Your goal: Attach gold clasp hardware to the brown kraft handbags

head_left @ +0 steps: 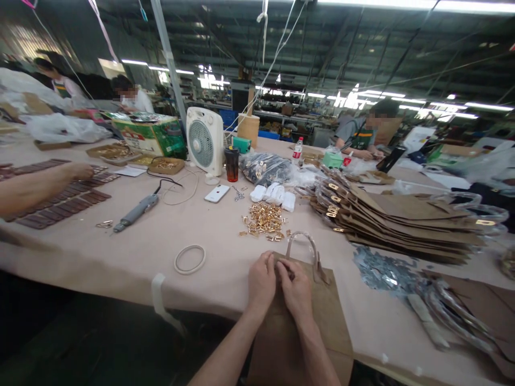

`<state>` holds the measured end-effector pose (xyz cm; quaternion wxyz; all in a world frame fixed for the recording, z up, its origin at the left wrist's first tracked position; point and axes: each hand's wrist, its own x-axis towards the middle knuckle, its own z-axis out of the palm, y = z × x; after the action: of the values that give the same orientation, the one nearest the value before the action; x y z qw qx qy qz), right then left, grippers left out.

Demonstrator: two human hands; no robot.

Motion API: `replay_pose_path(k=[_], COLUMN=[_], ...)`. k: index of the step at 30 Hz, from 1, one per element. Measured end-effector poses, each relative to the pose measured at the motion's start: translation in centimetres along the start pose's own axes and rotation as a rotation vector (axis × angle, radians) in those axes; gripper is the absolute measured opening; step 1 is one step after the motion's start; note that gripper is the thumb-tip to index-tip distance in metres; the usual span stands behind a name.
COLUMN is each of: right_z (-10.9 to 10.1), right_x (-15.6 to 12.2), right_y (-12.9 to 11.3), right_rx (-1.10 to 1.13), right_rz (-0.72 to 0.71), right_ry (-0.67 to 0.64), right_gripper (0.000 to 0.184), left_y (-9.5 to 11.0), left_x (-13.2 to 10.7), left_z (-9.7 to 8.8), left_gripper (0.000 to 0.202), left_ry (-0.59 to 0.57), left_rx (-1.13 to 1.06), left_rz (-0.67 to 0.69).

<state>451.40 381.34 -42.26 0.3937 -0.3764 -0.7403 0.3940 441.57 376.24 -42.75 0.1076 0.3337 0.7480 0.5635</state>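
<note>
A brown bag (pixel 332 319) lies at the near edge of the desk (pixel 225 279), directly under the person's hands, its upper edge at their fingers and its body running back beneath both forearms. The left hand (pixel 262 279) grasps the bag by its upper edge, near the left corner. The right hand (pixel 295 284) is just beside it on the same edge, fingers curled in and thumb drawn to them; whether they pinch the bag or some small part cannot be told. The bag's wrapped handle (pixel 303 238) arches up beyond the right hand. Just past the bag is a heap of gold fittings (pixel 264 219), with white packets (pixel 273 194) behind it. To the left of the bag are a pale ring (pixel 190 259) and, farther off, a power screwdriver (pixel 137 213); a phone (pixel 217 193) lies beyond the bag to the left, with a fan (pixel 205 140) behind it. Right of the bag are scattered silver pieces (pixel 382 271) and, beyond those, a stack of brown panels (pixel 402 214). Well left of the bag, a co-worker's hand (pixel 80 171) is over rows of dark strips (pixel 68 206).
</note>
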Motion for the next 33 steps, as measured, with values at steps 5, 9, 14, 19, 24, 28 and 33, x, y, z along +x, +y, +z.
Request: replay_pose_path(k=[5, 9, 14, 19, 24, 28, 33], right_z=[-0.2, 0.7, 3.3, 5.1, 5.1, 4.1, 1.6], right_x=[2.5, 6.4, 10.1, 10.9, 10.7, 10.1, 7.8], right_y=[-0.7, -1.1, -0.1, 0.5, 0.7, 0.5, -0.6], right_rx=[-0.016, -0.112, -0.343, -0.52, -0.387, -0.021, 0.607], right_rz=[-0.155, -0.273, -0.291, -0.151, -0.152, -0.154, 0.129], right_ry=[0.159, 0.01, -0.183, -0.17, -0.101, -0.038, -0.06], right_gripper=[0.031, 0.027, 0.024, 0.018, 0.015, 0.022, 0.034], left_y=[-0.1, 0.1, 0.2, 0.2, 0.0, -0.2, -0.1], left_x=[0.0, 0.0, 0.1, 0.1, 0.2, 0.4, 0.6], left_z=[0.2, 0.1, 0.2, 0.0, 0.0, 0.2, 0.3], left_gripper=[0.039, 0.039, 0.038, 0.034, 0.034, 0.035, 0.036], left_ry=[0.012, -0.002, 0.004, 0.004, 0.014, 0.015, 0.005], left_rx=[0.047, 0.03, 0.0, 0.015, 0.013, -0.023, -0.036], left_rz=[0.057, 0.047, -0.018, -0.007, -0.005, -0.007, -0.015])
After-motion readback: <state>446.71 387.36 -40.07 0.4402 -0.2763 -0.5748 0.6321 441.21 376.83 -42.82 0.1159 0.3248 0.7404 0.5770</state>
